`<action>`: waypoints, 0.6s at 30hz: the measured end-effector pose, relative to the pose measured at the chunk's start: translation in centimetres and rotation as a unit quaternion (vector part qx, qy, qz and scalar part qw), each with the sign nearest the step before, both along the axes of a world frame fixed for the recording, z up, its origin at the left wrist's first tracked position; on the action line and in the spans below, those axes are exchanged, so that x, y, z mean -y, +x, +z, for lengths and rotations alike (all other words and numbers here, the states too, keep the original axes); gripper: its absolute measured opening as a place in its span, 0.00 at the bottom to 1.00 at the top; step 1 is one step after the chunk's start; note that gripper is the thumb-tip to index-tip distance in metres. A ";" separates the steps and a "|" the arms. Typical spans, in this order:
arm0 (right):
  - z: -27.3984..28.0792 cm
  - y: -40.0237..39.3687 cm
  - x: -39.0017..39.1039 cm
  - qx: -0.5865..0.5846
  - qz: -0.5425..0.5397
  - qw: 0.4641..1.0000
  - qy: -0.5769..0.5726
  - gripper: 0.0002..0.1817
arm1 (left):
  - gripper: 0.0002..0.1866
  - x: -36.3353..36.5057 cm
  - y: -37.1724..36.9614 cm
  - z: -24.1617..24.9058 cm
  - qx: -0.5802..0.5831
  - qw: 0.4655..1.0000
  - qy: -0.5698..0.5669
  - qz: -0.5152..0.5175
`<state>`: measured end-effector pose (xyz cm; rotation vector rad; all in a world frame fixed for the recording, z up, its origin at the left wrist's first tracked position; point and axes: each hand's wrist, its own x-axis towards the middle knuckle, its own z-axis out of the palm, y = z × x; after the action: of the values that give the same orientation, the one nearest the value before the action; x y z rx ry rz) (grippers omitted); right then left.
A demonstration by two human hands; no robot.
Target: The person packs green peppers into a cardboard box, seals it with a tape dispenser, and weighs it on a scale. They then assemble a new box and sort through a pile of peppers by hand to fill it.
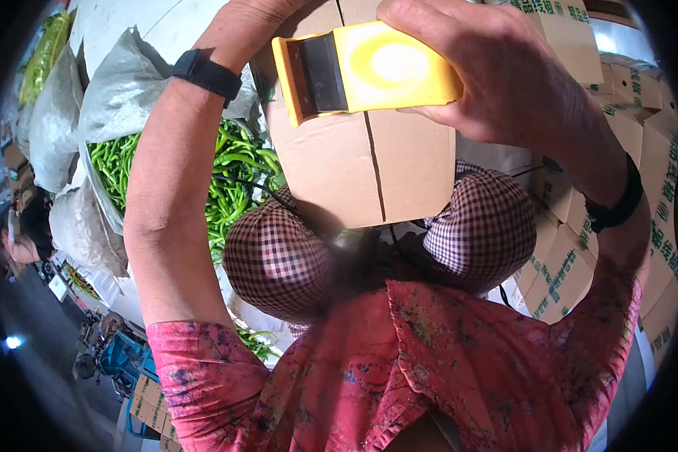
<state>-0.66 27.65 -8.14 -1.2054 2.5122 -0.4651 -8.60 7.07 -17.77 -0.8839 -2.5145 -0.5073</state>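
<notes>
My right hand (497, 68) is wrapped round a yellow tape dispenser (437, 81), with the thumb along its upper edge. A dark band crosses the dispenser near its left end. Beneath it is a cardboard box (414, 166) with its flaps meeting at a centre seam, its near end between my knees. The dispenser overlaps the box top in this view. My left hand (260, 9) reaches to the far left part of the box; its fingers lie beyond the top edge of the picture.
Green chili peppers (233, 169) spill from a pale plastic sack (124, 90) on the left, with more sacks beyond. Printed cardboard boxes (572, 256) are stacked on the right. A blue vehicle (128, 350) stands at lower left, and another person's arm (19, 247) shows at the far left.
</notes>
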 end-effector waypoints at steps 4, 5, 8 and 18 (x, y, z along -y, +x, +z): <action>-3.6 0.3 -2.4 -0.111 0.024 0.979 -0.167 0.42 | 0.09 0.1 -0.2 0.0 -0.024 0.999 0.016 -0.014; -3.1 0.2 -2.6 -0.085 0.024 0.986 -0.140 0.41 | 0.09 0.1 -0.3 0.0 -0.018 0.999 0.024 -0.018; -2.0 -0.7 -4.6 -0.044 0.009 0.993 -0.108 0.39 | 0.09 0.5 -0.7 0.2 -0.012 0.999 0.028 -0.028; -6.5 0.1 -15.9 -0.041 -0.099 0.994 -0.028 0.34 | 0.09 0.9 -0.5 0.8 0.031 0.999 0.037 -0.019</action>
<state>-0.61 43.59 -14.63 -1.0180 2.7209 -0.5488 -9.10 6.14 -17.00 -0.9030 -2.5203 -0.6462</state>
